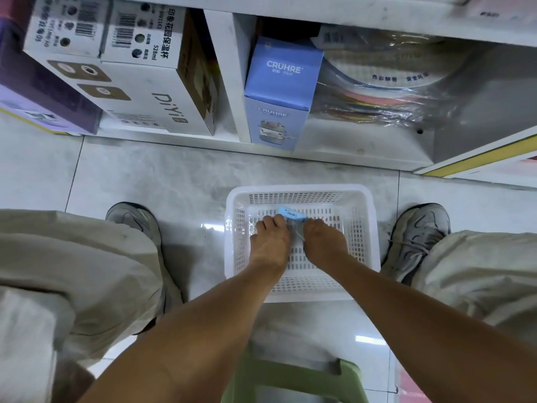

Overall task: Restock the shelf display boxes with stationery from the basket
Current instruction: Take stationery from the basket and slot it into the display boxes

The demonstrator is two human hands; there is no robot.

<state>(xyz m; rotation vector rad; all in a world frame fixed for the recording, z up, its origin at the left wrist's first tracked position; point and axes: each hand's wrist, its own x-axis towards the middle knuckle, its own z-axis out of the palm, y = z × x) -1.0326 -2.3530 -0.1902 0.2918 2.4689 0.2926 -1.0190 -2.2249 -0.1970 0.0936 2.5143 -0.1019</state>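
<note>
Blue-labelled packet (291,215) in white basket (302,289), between both hands (271,242).

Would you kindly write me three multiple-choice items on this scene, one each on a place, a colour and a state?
1. Where does the basket stand?
A. on the floor between the shoes
B. on the shelf
C. on the stool

2. What colour is the CRUHRE box?
A. red
B. light blue
C. black

3. What are the hands doing?
A. hanging idle
B. lifting the basket
C. both gripping a small packet

Key: 1 A, the tiled floor shows around it; 2 B, its faces are pale blue; 3 C, left hand and right hand close on the packet inside the basket.
</note>
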